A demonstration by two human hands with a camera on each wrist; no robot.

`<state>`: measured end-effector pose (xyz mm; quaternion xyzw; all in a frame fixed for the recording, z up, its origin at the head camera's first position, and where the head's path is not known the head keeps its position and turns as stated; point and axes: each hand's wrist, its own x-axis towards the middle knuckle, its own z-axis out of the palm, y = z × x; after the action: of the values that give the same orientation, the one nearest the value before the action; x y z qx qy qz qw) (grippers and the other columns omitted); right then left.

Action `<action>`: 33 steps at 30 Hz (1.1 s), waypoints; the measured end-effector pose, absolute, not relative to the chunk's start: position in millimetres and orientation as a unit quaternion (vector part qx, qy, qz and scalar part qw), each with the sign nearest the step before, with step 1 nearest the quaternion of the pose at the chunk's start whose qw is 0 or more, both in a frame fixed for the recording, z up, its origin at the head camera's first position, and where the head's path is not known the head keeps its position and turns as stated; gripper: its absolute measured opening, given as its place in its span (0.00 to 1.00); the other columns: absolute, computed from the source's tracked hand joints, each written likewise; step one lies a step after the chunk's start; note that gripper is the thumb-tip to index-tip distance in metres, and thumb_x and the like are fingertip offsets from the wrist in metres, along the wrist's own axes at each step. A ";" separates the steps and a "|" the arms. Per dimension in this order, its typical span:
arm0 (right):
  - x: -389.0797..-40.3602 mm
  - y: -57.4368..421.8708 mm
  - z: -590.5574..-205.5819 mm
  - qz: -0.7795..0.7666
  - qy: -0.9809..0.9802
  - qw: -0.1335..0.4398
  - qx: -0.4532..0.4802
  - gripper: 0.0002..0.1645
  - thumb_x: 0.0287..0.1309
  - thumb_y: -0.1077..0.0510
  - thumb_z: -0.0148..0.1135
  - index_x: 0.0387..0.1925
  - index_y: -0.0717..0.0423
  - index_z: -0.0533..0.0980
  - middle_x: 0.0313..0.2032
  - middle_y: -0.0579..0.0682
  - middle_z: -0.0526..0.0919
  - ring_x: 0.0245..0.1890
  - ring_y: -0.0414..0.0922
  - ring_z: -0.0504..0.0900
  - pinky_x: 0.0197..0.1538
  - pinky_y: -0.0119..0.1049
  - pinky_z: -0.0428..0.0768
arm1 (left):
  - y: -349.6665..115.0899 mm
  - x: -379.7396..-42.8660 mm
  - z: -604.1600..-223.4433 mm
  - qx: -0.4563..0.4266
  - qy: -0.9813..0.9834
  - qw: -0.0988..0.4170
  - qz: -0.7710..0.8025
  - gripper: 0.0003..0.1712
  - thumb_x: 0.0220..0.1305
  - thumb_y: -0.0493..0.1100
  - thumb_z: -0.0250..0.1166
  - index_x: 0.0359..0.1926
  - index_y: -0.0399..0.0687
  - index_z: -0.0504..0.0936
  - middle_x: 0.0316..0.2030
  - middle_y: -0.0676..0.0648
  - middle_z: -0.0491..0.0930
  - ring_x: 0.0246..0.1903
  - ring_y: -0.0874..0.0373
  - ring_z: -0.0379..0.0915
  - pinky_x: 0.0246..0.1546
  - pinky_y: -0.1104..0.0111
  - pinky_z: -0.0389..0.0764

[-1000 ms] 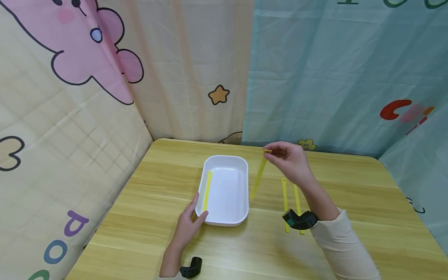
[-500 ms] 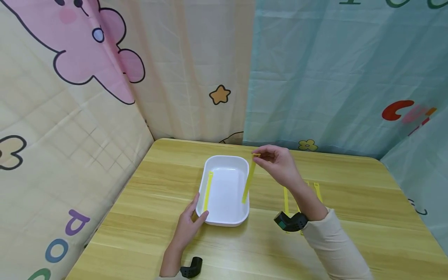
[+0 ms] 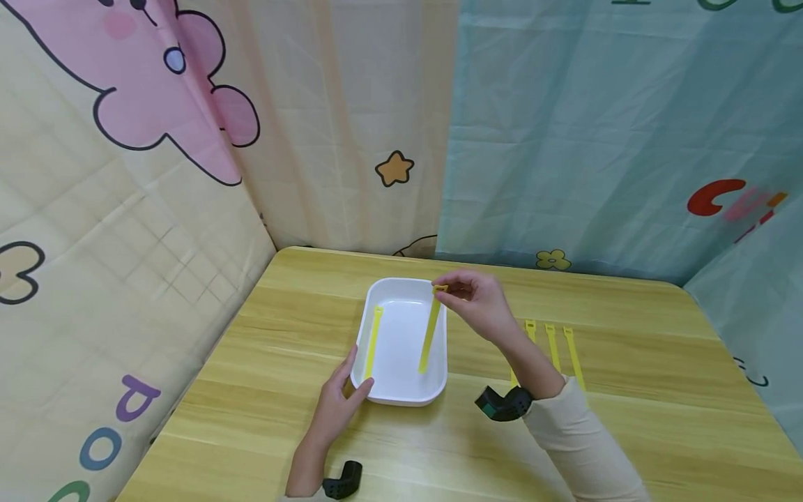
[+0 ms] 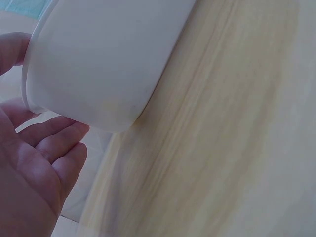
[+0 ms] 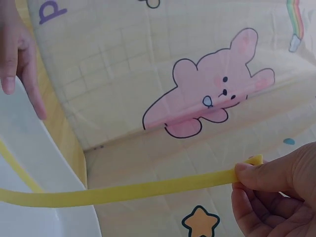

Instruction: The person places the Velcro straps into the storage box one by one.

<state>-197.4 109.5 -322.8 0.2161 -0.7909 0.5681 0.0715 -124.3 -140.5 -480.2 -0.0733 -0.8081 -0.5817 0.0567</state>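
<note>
My right hand (image 3: 478,307) pinches a yellow cable tie (image 3: 429,335) by its wide slotted end, between thumb and fingertips. The tie hangs down over the right half of a white plastic tray (image 3: 401,400). Another yellow cable tie (image 3: 373,341) lies along the tray's left inner side. My left hand (image 3: 335,404) holds the tray's near left corner, thumb on the near rim and fingers along the outer left wall. In the left wrist view the fingers (image 4: 69,148) sit against the tray wall (image 4: 108,64). The right wrist view shows the held tie (image 5: 148,190) stretching across, gently bent.
Several more yellow cable ties (image 3: 552,346) lie side by side on the wooden table (image 3: 659,418), partly hidden by my right forearm. Printed curtains (image 3: 332,139) hang behind the table and at both sides. A black camera (image 3: 505,404) is worn on my right wrist.
My right hand has moved left and slightly nearer with the cable tie, from beside the tray to over its right half. The left hand keeps its place on the tray.
</note>
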 end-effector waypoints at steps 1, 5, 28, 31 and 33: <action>-197.3 108.0 -323.7 0.569 -0.790 0.070 0.216 0.09 0.51 0.69 0.64 0.37 0.68 0.79 0.35 0.58 0.82 0.32 0.49 0.82 0.36 0.32 0.80 | -140.7 -124.0 -479.7 -0.070 -0.808 0.054 -0.583 0.40 0.61 0.43 0.62 0.69 0.41 0.54 0.66 0.41 0.54 0.65 0.47 0.49 0.62 0.55 0.54; -198.3 102.2 -328.0 0.577 -0.786 0.058 0.213 0.10 0.51 0.68 0.64 0.37 0.69 0.79 0.35 0.58 0.82 0.32 0.49 0.82 0.36 0.33 0.81 | -141.1 -122.7 -479.0 -0.068 -0.810 0.054 -0.580 0.39 0.61 0.43 0.62 0.69 0.42 0.54 0.66 0.42 0.54 0.65 0.47 0.49 0.62 0.55 0.54; -198.5 78.3 -349.5 0.601 -0.774 0.020 0.198 0.09 0.49 0.69 0.65 0.36 0.67 0.80 0.33 0.55 0.82 0.30 0.47 0.79 0.35 0.32 0.81 | -134.2 -113.5 -457.5 -0.063 -0.811 0.048 -0.580 0.38 0.61 0.39 0.62 0.68 0.35 0.54 0.65 0.35 0.55 0.64 0.41 0.49 0.61 0.52 0.54; -198.0 75.8 -349.9 0.599 -0.777 0.015 0.192 0.09 0.50 0.68 0.65 0.36 0.66 0.80 0.34 0.54 0.82 0.30 0.45 0.79 0.36 0.32 0.80 | -132.7 -110.0 -448.6 -0.066 -0.813 0.045 -0.577 0.38 0.62 0.40 0.61 0.67 0.34 0.54 0.65 0.34 0.54 0.64 0.40 0.49 0.60 0.52 0.54; -197.9 74.1 -350.1 0.598 -0.779 0.012 0.188 0.10 0.50 0.68 0.65 0.37 0.66 0.80 0.35 0.54 0.81 0.30 0.45 0.78 0.36 0.32 0.80 | -132.7 -109.4 -446.2 -0.065 -0.814 0.043 -0.576 0.38 0.62 0.41 0.61 0.67 0.34 0.54 0.65 0.34 0.54 0.64 0.40 0.49 0.61 0.52 0.54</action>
<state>-197.9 74.1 -350.1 0.1876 -0.7790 0.5982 0.0124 -109.4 -132.7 -446.2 -0.0650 -0.8140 -0.5757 0.0426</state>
